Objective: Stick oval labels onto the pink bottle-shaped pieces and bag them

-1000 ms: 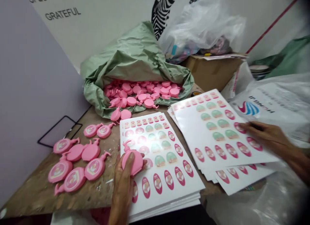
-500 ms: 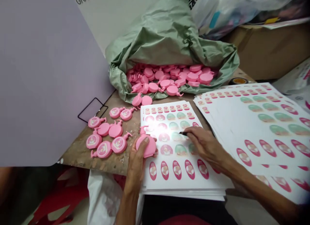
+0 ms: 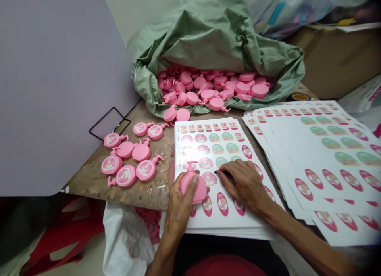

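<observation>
My left hand (image 3: 181,206) is closed around a plain pink bottle-shaped plastic piece (image 3: 194,184), held over the near edge of a white sticker sheet (image 3: 220,149). My right hand (image 3: 245,184) rests on the same sheet and pinches a thin dark tool (image 3: 224,172), its tip touching a round sticker. The sheet carries rows of round pink and green stickers and oval red ones, and tops a stack of such sheets.
Several pink pieces bearing stickers (image 3: 127,161) lie on the worn wooden table (image 3: 139,188) at the left. A green bag (image 3: 214,42) full of plain pink pieces (image 3: 208,87) lies behind. More sticker sheets (image 3: 321,149) fan out right. A cardboard box (image 3: 339,62) stands at the back right.
My right hand came from the right-hand sheets to the near sheet with the dark tool. The left hand has kept its pink piece, drifting slightly toward the sheet's near edge. The view tilted down.
</observation>
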`<state>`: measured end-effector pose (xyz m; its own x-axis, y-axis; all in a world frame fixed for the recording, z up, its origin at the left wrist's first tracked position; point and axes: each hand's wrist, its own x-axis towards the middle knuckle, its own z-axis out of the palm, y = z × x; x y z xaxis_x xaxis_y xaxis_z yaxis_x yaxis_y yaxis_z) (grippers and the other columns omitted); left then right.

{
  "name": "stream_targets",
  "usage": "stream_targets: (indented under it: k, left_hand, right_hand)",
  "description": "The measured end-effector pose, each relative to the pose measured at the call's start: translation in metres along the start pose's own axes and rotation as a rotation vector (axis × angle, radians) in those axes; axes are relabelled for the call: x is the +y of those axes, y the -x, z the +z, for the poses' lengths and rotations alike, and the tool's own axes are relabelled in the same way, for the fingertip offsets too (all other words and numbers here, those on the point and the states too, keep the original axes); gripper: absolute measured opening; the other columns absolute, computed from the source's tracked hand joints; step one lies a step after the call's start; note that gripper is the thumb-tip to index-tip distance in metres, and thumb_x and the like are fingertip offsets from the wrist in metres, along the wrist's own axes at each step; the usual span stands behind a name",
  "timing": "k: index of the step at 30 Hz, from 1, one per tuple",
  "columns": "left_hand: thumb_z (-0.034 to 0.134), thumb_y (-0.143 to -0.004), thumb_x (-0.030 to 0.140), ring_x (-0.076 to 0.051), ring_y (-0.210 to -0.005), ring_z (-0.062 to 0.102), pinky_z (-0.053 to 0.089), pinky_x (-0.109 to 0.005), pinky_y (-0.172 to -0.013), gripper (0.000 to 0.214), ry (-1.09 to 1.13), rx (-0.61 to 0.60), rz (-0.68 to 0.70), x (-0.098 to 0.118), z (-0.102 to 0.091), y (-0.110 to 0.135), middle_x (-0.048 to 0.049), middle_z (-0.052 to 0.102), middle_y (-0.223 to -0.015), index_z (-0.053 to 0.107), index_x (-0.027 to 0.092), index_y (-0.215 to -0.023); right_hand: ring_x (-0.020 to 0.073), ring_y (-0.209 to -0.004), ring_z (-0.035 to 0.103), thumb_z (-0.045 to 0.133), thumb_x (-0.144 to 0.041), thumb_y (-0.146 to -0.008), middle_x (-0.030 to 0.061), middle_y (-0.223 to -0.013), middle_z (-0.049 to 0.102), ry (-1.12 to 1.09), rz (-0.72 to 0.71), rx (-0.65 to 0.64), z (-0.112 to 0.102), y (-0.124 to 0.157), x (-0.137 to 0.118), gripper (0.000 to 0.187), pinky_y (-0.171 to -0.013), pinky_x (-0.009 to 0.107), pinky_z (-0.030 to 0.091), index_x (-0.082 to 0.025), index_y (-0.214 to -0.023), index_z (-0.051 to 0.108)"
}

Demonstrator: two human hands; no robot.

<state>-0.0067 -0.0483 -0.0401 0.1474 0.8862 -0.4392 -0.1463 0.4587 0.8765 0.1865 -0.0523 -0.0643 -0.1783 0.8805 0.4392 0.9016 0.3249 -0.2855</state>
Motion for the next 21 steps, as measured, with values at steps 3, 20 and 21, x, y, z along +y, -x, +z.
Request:
stream_targets:
  k: [3,20,21]
  left_hand:
    - [0.068,-0.077,0.05,-0.023,-0.07,0.072,0.057,-0.026,-0.055,0.049,0.007,-0.015,-0.025,0.001,0.001,-0.002,-0.0112,0.07,-0.087,0.062,0.012,-0.109]
    - [0.069,-0.076,0.047,-0.019,-0.062,0.07,0.055,-0.024,-0.05,0.047,0.046,0.026,0.001,0.007,0.005,-0.002,-0.0129,0.071,-0.097,0.063,0.012,-0.106]
    - [0.068,-0.077,0.048,-0.019,-0.062,0.07,0.054,-0.024,-0.05,0.045,0.057,0.025,0.015,0.006,0.004,-0.002,-0.0114,0.071,-0.093,0.063,0.012,-0.105]
  right_hand:
    - [0.0169,-0.066,0.05,0.052,-0.02,-0.09,0.0028,-0.067,0.061,-0.014,0.008,0.004,0.0,0.002,0.0,0.012,-0.067,0.032,0.029,-0.018,-0.08,0.059]
    - [0.0157,-0.061,0.054,0.066,-0.032,-0.082,0.0024,-0.067,0.066,-0.219,0.02,0.124,-0.007,-0.001,-0.006,0.014,-0.067,0.035,0.041,-0.019,-0.078,0.062]
    - [0.0164,-0.063,0.056,0.066,-0.033,-0.082,0.0026,-0.069,0.067,-0.28,0.076,0.123,-0.011,-0.002,-0.007,0.013,-0.067,0.035,0.043,-0.02,-0.08,0.063]
